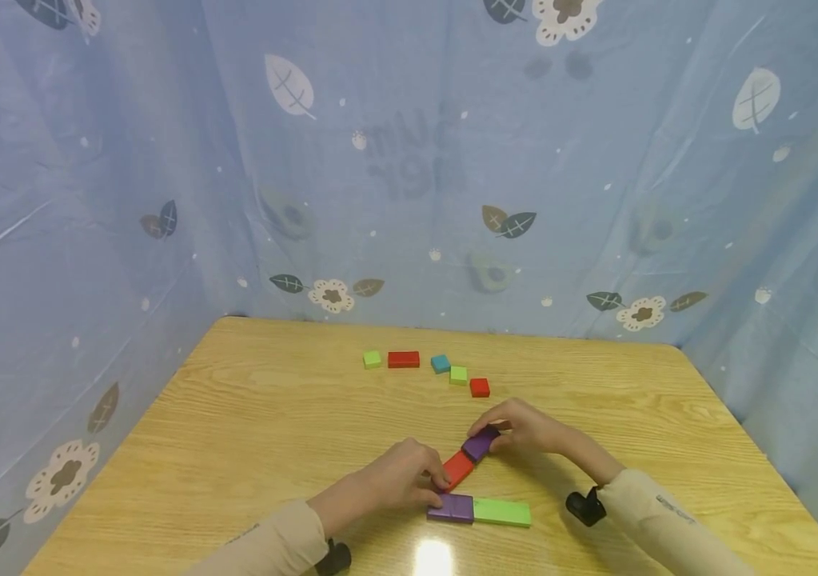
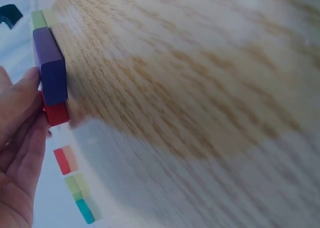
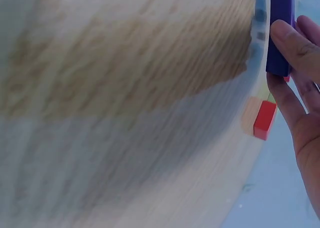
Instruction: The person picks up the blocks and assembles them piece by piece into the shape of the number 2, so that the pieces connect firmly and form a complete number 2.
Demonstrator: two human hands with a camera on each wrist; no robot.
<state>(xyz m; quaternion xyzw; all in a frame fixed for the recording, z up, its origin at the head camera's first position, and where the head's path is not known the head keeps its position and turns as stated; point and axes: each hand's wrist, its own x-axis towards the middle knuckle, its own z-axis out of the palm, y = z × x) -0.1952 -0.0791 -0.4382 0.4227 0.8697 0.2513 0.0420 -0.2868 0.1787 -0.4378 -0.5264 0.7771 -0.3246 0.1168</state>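
My right hand (image 1: pixel 529 426) pinches a dark purple block (image 1: pixel 479 446) between thumb and fingers; the right wrist view shows the thumb flat on the block's long side. This block meets the upper end of a red block (image 1: pixel 460 470), forming a slanted line. My left hand (image 1: pixel 403 474) grips the lower end of that red block with its fingers, while its thumb rests against a second purple block (image 1: pixel 453 510). A long light green block (image 1: pixel 502 513) continues from the second purple block to the right. Together the blocks form a sharp angle on the table.
Farther back on the wooden table (image 1: pixel 272 400) lie a green cube (image 1: pixel 372 360), a red block (image 1: pixel 404 360), a blue cube (image 1: pixel 440 364), another green cube (image 1: pixel 458 375) and a red cube (image 1: pixel 480 388). A blue patterned curtain (image 1: pixel 394 160) surrounds the table's back and sides.
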